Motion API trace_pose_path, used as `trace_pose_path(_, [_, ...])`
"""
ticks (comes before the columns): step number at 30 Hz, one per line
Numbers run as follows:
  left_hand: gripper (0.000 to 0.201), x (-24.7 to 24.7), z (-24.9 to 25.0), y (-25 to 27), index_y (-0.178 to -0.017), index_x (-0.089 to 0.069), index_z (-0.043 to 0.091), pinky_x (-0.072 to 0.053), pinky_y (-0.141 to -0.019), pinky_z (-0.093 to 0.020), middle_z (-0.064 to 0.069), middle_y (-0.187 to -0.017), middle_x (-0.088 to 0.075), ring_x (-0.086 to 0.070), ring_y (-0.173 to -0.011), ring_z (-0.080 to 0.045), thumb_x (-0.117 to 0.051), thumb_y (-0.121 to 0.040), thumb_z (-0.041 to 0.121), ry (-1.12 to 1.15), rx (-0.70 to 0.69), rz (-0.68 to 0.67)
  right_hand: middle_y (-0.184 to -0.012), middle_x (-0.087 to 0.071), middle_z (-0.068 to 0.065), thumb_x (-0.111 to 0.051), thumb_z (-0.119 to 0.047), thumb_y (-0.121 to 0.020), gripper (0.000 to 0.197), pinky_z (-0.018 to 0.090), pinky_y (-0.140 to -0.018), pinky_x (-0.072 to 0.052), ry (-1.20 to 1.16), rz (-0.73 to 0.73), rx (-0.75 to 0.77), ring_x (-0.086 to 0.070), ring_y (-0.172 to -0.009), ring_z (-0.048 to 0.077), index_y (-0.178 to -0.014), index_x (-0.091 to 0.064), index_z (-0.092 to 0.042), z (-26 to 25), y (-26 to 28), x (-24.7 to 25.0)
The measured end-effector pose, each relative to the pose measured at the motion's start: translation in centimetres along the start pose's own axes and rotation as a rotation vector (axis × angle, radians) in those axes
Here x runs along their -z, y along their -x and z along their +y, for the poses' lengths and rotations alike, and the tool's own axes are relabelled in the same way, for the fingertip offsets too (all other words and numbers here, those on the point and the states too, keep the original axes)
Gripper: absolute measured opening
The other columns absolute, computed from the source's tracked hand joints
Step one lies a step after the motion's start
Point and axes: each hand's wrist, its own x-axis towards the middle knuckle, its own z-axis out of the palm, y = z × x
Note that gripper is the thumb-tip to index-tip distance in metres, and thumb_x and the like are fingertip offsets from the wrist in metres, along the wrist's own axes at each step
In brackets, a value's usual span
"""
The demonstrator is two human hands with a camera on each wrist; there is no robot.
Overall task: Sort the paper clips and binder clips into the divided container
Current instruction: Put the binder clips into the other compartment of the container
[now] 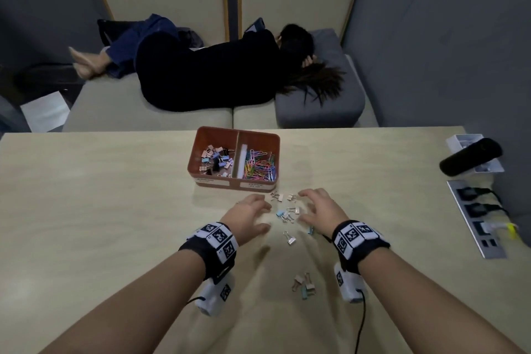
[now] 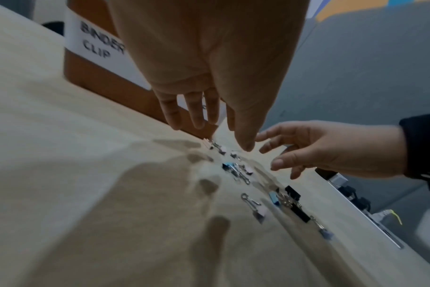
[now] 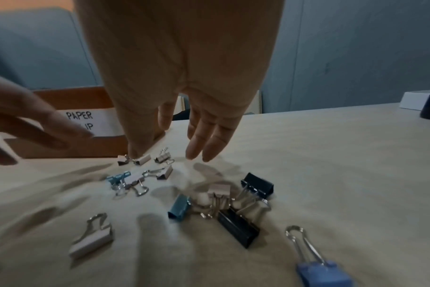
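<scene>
Orange divided container [image 1: 201, 152] sat behind loose binder clips [image 1: 287, 213]. Left hand [image 1: 248, 217] and right hand [image 1: 321, 207] hovered beside them, fingers spread, holding nothing.

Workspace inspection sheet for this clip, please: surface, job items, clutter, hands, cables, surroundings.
Surface: beige table, bare where visible.
Job's things: orange divided container, binder clips left compartment, paper clips right; loose binder clips scattered in front of it, another small cluster nearer the person.
Clutter: black cylinder on a white tray, right edge.
Hands: left hand and right hand open, flanking the loose clips, holding nothing.
Cables: plugs in a power strip; wrist camera lead.
Surroundings: a person lying on a sofa.
</scene>
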Motion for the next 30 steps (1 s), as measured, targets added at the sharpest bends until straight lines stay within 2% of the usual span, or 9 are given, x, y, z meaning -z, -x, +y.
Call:
trace_pose_path(3, [0.054, -1.6, 1.4, -1.6, -0.135, -0.048, 0.021, -0.031, -0.113, -0.03, 0.0, -0.149, -0.035, -0.039, -0.134, -0.019, -0.065, -0.085, 0.031, -0.002, 0.005, 0.02, -0.131, -0.041, -0.001, -0.072, -0.016, -0.079, 0.063, 0.029, -0.093, -0.049, 0.025, -0.034, 0.023, -0.056, -0.107, 0.019, -0.134, -0.045, -0.03, 0.3, -0.7, -0.4])
trace_pose_path(7, [0.056, -2.7, 1.9, -4.1, -0.142, -0.039, 0.021, -0.032, -0.114, -0.038, 0.003, -0.156, -0.026, -0.033, -0.14, -0.018, -0.058, -0.089, 0.028, -0.03, 0.005, 0.033, -0.131, -0.04, 0.001, -0.064, -0.01, -0.081, 0.061, 0.035, -0.094, -0.047, 0.072, -0.058, 0.067, -0.058, -0.101, 0.026, -0.135, -0.046, -0.031, 0.5, -2.1, -0.5])
trace_pose_path(11, [0.045, -2.9, 1.7, -6.1, -0.139, -0.044, 0.023, -0.038, -0.109, -0.041, 0.003, -0.153, -0.034, -0.039, -0.136, -0.02, -0.047, -0.094, 0.025, -0.081, -0.006, 0.046, -0.129, -0.04, 0.002, -0.062, -0.008, -0.081, 0.056, 0.032, -0.09, -0.046, 0.127, -0.085, 0.172, -0.056, -0.104, 0.025, -0.132, -0.05, -0.028, 0.7, -3.5, -0.4])
trace_pose_path(14, [0.028, -3.2, 1.4, -6.4, -0.112, -0.062, 0.021, -0.052, -0.086, -0.043, 0.002, -0.121, -0.063, -0.059, -0.107, -0.025, -0.044, -0.092, 0.029, -0.139, -0.057, 0.101, -0.124, -0.043, 0.002, -0.062, -0.009, -0.082, 0.043, 0.034, -0.09, -0.047, 0.138, -0.097, 0.201, -0.054, -0.105, 0.024, -0.122, -0.058, -0.023, 0.9, -4.1, -0.6])
trace_pose_path(16, [0.031, -3.6, 0.7, -6.2, -0.091, -0.067, 0.019, -0.055, -0.071, -0.039, 0.003, -0.099, -0.069, -0.063, -0.088, -0.025, -0.039, -0.086, 0.034, -0.144, -0.066, 0.15, -0.115, -0.047, 0.002, -0.062, -0.01, -0.083, 0.03, 0.034, -0.087, -0.048, 0.105, -0.078, 0.21, -0.057, -0.098, 0.024, -0.111, -0.064, -0.019, 1.2, -4.2, -0.9])
trace_pose_path(19, [0.031, -4.2, -0.5, -5.5, -0.074, -0.072, 0.016, -0.057, -0.07, -0.032, -0.002, -0.089, -0.073, -0.067, -0.076, -0.026, -0.046, -0.078, 0.031, -0.055, -0.074, 0.2, -0.106, -0.05, 0.001, -0.067, -0.013, -0.082, 0.019, 0.028, -0.082, -0.046, 0.065, -0.075, 0.18, -0.058, -0.088, 0.021, -0.1, -0.067, -0.016, 1.7, -4.3, -1.3])
trace_pose_path(21, [0.025, -4.3, -0.9, -4.8, -0.077, -0.074, 0.013, -0.056, -0.076, -0.031, -0.006, -0.091, -0.072, -0.067, -0.079, -0.026, -0.055, -0.078, 0.028, 0.032, -0.025, 0.198, -0.106, -0.052, 0.001, -0.069, -0.013, -0.081, 0.018, 0.024, -0.081, -0.043, 0.052, -0.076, 0.164, -0.059, -0.089, 0.02, -0.099, -0.066, -0.016, 1.9, -4.4, -1.4])
trace_pose_path(24, [0.013, -4.2, -0.9, -4.0, -0.089, -0.072, 0.008, -0.051, -0.08, -0.032, -0.009, -0.095, -0.064, -0.061, -0.087, -0.027, -0.065, -0.078, 0.01, 0.13, 0.121, 0.208, -0.106, -0.052, 0.004, -0.066, -0.009, -0.082, 0.018, 0.024, -0.081, -0.043, 0.041, -0.092, 0.136, -0.058, -0.093, 0.021, -0.099, -0.066, -0.015, 1.7, -4.4, -1.7])
trace_pose_path(30, [0.027, -3.8, -1.0, -3.2, -0.102, -0.068, 0.012, -0.042, -0.08, -0.023, -0.001, -0.089, -0.05, -0.056, -0.084, -0.022, -0.068, -0.076, 0.006, 0.201, 0.307, 0.193, -0.096, -0.059, 0.01, -0.066, -0.005, -0.077, 0.014, 0.034, -0.067, -0.056, 0.039, -0.09, 0.073, -0.065, -0.076, 0.027, -0.08, -0.067, -0.018, 1.1, -4.2, -2.0])
